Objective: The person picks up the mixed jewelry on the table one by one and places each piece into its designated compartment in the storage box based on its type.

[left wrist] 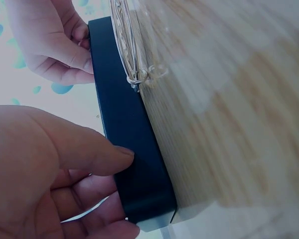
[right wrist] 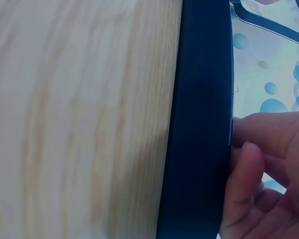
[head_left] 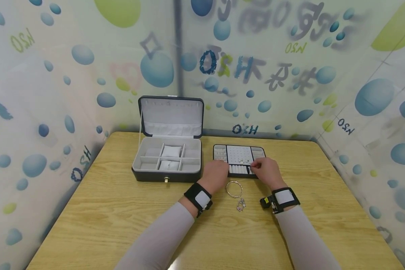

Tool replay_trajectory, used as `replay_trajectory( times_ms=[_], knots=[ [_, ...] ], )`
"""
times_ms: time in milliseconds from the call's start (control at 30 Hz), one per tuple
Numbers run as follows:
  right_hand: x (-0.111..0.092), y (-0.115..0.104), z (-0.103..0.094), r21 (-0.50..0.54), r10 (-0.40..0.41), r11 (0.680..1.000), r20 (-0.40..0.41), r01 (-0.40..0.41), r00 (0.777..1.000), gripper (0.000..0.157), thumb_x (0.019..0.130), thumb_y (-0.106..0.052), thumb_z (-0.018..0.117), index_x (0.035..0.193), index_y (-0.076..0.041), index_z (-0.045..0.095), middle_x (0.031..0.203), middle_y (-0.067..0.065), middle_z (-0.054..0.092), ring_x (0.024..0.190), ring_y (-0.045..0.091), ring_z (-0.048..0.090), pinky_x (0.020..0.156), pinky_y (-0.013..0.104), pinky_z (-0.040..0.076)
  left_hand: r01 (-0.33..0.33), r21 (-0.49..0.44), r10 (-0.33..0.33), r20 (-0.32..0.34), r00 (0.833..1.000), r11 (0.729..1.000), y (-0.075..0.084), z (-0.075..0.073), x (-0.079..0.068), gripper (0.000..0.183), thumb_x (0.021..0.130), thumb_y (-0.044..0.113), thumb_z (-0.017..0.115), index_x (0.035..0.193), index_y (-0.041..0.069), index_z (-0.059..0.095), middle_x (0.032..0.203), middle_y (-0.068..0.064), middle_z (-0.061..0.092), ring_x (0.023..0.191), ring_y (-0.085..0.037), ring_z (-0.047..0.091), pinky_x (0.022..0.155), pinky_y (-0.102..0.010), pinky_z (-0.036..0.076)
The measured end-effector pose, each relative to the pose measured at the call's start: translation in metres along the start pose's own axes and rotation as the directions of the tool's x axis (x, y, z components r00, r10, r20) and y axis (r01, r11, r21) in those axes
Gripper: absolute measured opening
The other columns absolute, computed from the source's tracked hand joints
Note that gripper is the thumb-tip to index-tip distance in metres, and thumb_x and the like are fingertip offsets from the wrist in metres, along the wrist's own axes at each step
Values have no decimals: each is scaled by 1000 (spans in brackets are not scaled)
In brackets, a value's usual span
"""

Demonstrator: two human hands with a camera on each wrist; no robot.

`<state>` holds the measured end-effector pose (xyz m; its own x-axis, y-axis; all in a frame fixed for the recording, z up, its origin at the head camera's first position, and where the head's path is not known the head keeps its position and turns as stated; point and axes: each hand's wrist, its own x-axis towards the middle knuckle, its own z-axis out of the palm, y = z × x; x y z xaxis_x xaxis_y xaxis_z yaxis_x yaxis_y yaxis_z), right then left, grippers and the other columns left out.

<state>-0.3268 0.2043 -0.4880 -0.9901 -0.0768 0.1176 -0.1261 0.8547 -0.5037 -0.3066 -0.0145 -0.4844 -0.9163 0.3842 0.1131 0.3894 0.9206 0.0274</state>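
- Head view: a black jewellery tray (head_left: 239, 175) was placed near the far edge of the tabletop (head_left: 121, 225), right of its middle, its front wall turned toward the near edge.
- The tray's front left corner was grasped by the left hand (head_left: 216, 173); its thumb (left wrist: 120, 157) was laid against the black front wall and its fingers were curled round the end.
- The right hand (head_left: 267, 171) was held over the tray's front right corner, its fingertips drawn together beside the white ring rolls (head_left: 237, 169); whether anything was pinched there cannot be told.
- A bangle (head_left: 235, 197) was laid just in front of the tray, between the hands.
- A bracelet (head_left: 241, 204) was bunched just beside it, closer to the tabletop's near edge.
- An open black box (head_left: 152, 176) was set left of the tray, its lid (head_left: 173, 116) raised toward the far edge; two white cushions (head_left: 171, 151) were held in its middle compartments.
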Motion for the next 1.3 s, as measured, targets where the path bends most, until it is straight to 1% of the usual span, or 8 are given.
replay_trajectory(
  times_ms=[267, 433, 667, 900, 1167, 1300],
  knots=[
    [-1, -2, 3, -23, -4, 1000, 0, 4, 1000, 6, 96, -9, 77, 97, -5, 81, 91, 11, 75, 82, 24, 63, 71, 34, 50, 10, 7, -10, 13, 1000, 1000, 1, 0, 0, 10, 98, 15, 71, 93, 16, 79, 89, 0, 74, 77, -17, 68, 56, -36, 56],
    [-1, -1, 4, -47, -21, 999, 2, 21, 1000, 6, 96, -9, 76, 95, -5, 82, 91, 11, 76, 83, 24, 65, 73, 37, 52, 6, 26, -6, 15, 1000, 1000, 1, 3, 1, 12, 99, 15, 70, 90, 15, 78, 86, -1, 74, 75, -17, 69, 54, -36, 56],
    [-1, -1, 3, -56, -45, 997, 9, 46, 999, 8, 96, -8, 76, 95, -4, 82, 92, 11, 77, 84, 24, 65, 76, 40, 54, 0, 31, -1, 9, 1000, 1000, 1, 4, 1, 9, 97, 17, 72, 91, 15, 78, 86, -1, 74, 76, -17, 70, 55, -37, 56],
    [0, -2, 2, -61, -44, 997, 21, 45, 999, 9, 97, -8, 75, 95, -4, 82, 92, 12, 75, 85, 25, 63, 76, 39, 52, 2, 22, -2, 15, 1000, 1000, 1, 3, 2, 9, 98, 16, 71, 91, 15, 78, 86, -1, 74, 75, -16, 69, 54, -36, 56],
    [-1, -3, 0, -65, -36, 997, 39, 38, 999, 10, 97, -7, 73, 97, -2, 82, 97, 14, 71, 89, 27, 60, 82, 44, 52, -1, 21, 1, 5, 1000, 1000, 0, 2, 2, 11, 97, 15, 71, 89, 15, 78, 85, -1, 74, 74, -16, 68, 53, -35, 54],
    [0, -3, 0, -77, -38, 996, 48, 42, 998, 10, 97, -6, 72, 95, -3, 81, 97, 14, 71, 89, 27, 59, 81, 42, 51, 2, 14, -3, 9, 1000, 1000, 0, 1, 2, 10, 97, 14, 71, 89, 15, 78, 85, -1, 74, 74, -17, 68, 54, -36, 55]
  ],
)
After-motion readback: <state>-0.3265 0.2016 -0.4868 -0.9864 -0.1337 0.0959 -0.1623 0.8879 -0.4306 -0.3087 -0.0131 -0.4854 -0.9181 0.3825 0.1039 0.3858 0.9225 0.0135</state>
